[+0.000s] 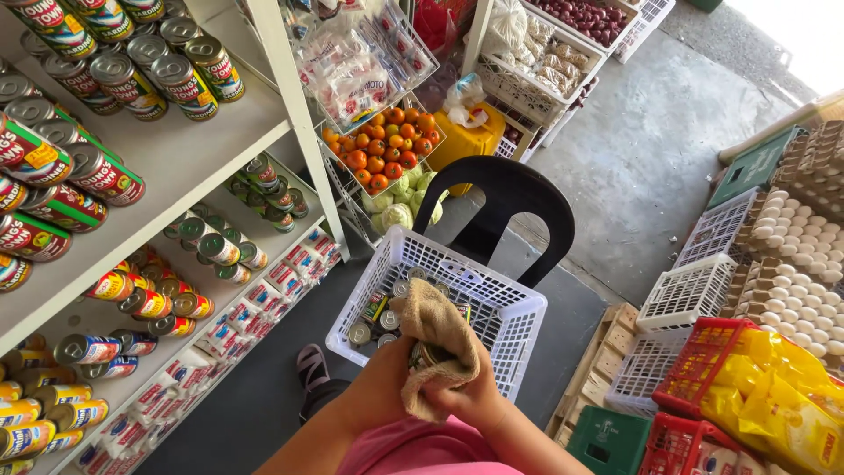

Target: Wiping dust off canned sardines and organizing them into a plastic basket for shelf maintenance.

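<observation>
Both hands, left (387, 374) & right (475, 391), together round tan cloth (440, 339) on one can (431, 354); more cans wait in basket (519, 325).

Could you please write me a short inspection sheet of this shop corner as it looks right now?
Surface: white basket resting on a black chair.
Job's things: tan cloth wrapped around a can; more cans in the basket.
Clutter: empty white crates.
Grippers: left hand and right hand both grip the cloth.
Cables: nothing seen.
Surroundings: shelves of tins, tomatoes, egg trays.
</observation>
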